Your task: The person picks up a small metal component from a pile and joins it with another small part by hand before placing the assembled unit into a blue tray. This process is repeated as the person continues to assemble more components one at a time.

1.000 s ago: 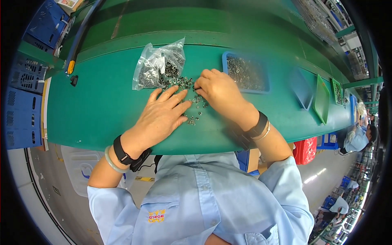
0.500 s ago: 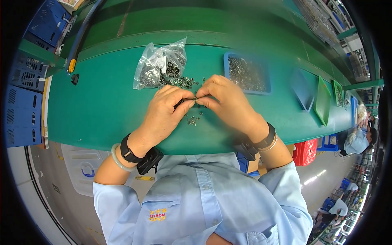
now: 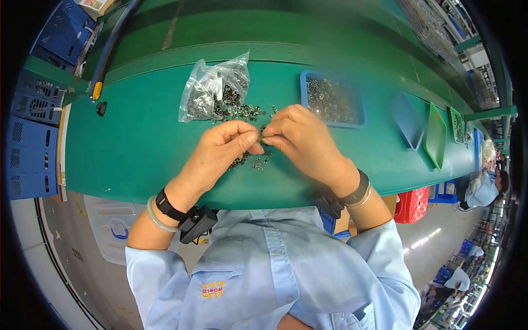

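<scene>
My left hand [image 3: 221, 147] and my right hand [image 3: 300, 139] meet over the green tabletop [image 3: 132, 159], thumbs and forefingers pinched close together. A small metal part [image 3: 260, 137] sits between the fingertips, mostly hidden by them, so its exact shape cannot be told. Just beyond lies a pile of small shiny metal pieces [image 3: 242, 113], spilling from a clear plastic bag [image 3: 204, 92]. A few more loose pieces [image 3: 258, 164] lie on the near side of my fingers.
To the right of the bag stands a blue tray [image 3: 304, 91] filled with small metal parts. Farther right are another blue tray [image 3: 406, 124] and a green tray [image 3: 436, 135]. Blue crates [image 3: 33, 157] are stacked at the left. A person [image 3: 481, 190] sits at the far right.
My left hand has turned and its fingers have curled in more, with the wrist device rotating into fuller view. My right hand has shifted slightly; both stay at the same spot.
</scene>
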Available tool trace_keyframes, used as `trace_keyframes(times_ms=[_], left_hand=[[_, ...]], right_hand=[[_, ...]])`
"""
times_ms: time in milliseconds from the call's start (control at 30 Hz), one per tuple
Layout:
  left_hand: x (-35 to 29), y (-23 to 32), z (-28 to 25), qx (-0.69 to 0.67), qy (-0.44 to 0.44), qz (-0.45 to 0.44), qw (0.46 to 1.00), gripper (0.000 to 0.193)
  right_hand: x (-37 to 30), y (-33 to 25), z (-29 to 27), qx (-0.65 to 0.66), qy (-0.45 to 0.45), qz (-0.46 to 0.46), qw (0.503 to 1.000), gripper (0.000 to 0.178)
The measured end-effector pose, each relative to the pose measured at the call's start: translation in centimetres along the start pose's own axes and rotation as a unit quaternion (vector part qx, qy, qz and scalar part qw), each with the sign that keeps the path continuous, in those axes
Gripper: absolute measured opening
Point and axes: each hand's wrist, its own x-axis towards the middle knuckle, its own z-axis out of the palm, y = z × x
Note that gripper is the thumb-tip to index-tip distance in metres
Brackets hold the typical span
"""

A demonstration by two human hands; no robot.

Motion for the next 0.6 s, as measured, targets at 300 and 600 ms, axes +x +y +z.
trace_keyframes(times_ms=[300, 600], left_hand=[[-0.3, 0.0, -1.1, 0.049, 0.095, 0.057, 0.993, 0.015], [-1.2, -0.8, -1.6, 0.080, 0.135, 0.062, 0.986, 0.012]], right_hand=[[-0.4, 1.6, -0.7, -0.027, 0.076, 0.060, 0.995, 0.012], [0.6, 1.7, 2.2, -0.109, -0.032, 0.011, 0.993, 0.012]])
